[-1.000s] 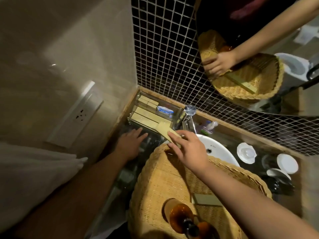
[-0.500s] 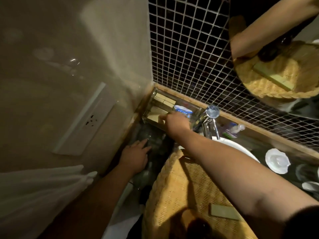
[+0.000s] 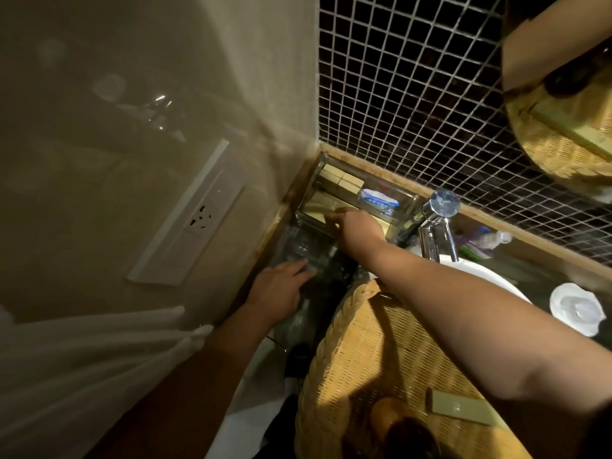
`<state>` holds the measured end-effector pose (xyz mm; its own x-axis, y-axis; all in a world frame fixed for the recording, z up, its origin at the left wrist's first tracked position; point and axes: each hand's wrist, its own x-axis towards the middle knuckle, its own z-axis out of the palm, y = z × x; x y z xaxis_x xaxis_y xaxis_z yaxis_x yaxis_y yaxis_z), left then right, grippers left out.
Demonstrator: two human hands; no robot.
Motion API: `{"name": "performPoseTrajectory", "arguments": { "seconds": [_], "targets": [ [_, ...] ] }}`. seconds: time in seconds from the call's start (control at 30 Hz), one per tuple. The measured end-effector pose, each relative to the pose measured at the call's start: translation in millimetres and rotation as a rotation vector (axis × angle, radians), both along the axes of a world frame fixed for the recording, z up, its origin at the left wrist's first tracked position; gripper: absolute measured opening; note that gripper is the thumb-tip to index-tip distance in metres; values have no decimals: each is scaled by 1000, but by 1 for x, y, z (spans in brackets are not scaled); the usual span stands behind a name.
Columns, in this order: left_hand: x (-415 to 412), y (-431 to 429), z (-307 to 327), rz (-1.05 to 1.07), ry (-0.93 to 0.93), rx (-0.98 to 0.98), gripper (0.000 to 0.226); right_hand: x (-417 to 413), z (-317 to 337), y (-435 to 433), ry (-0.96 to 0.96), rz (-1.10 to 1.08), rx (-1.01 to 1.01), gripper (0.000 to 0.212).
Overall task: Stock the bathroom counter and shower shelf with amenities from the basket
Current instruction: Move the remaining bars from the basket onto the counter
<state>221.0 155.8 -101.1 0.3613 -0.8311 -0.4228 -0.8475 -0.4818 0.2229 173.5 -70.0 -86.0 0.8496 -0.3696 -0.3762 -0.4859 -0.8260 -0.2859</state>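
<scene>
A wicker basket (image 3: 347,359) stands at the front of the counter. It holds a flat olive box (image 3: 460,407) and an amber bottle (image 3: 390,422) in shadow. In the back corner, a clear acrylic tray (image 3: 402,207) contains tan boxes (image 3: 337,180) and a blue-and-white packet (image 3: 377,200). My right hand (image 3: 356,226) reaches over the basket into the tray, its fingers curled down on a tan box at the front of the tray. My left hand (image 3: 281,289) lies flat on the dark counter left of the basket, fingers apart, holding nothing.
A chrome faucet (image 3: 437,223) rises right of the tray over a white basin (image 3: 480,273). Small bottles (image 3: 486,238) lie behind it. A white dish (image 3: 576,308) sits far right. A wall socket (image 3: 202,217) and a white towel (image 3: 82,359) are on the left; a mirror (image 3: 563,94) hangs top right.
My right hand carried a tan box from above the basket into the corner tray and now rests low in it. My left hand stayed on the counter.
</scene>
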Motion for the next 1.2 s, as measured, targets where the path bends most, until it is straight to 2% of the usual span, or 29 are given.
{"name": "performPoseTrajectory", "arguments": {
  "seconds": [0.1, 0.2, 0.3, 0.4, 0.47, 0.57, 0.7, 0.83, 0.97, 1.2],
  "targets": [
    [-1, 0, 4, -20, -21, 6, 61, 1, -3, 0, 60, 40, 2, 41],
    [-2, 0, 9, -27, -48, 18, 62, -4, -9, 2, 189, 140, 4, 66],
    [-4, -4, 17, -19, -74, 23, 65, -16, -1, 3, 165, 163, 66, 80],
    [-10, -9, 28, -58, -103, 32, 68, -32, 15, 3, 11, 94, 19, 77],
    [-12, -17, 36, -101, -117, 17, 69, -47, 33, 4, -27, 43, 15, 75],
    [-15, -37, 47, -133, -150, 30, 71, -77, 62, 6, -76, 3, 38, 83],
    [-21, -73, 60, -181, -160, 83, 84, -139, 94, 14, -241, -5, 30, 88],
    [-26, -108, 65, -244, -171, 98, 83, -204, 101, 24, -220, 4, -32, 82],
    [-35, -139, 59, -320, -211, 147, 74, -262, 89, 31, -215, -146, -31, 75],
    [-28, -159, 44, -513, -390, 237, 72, -316, 71, 39, -132, -312, -83, 83]
  ]
}}
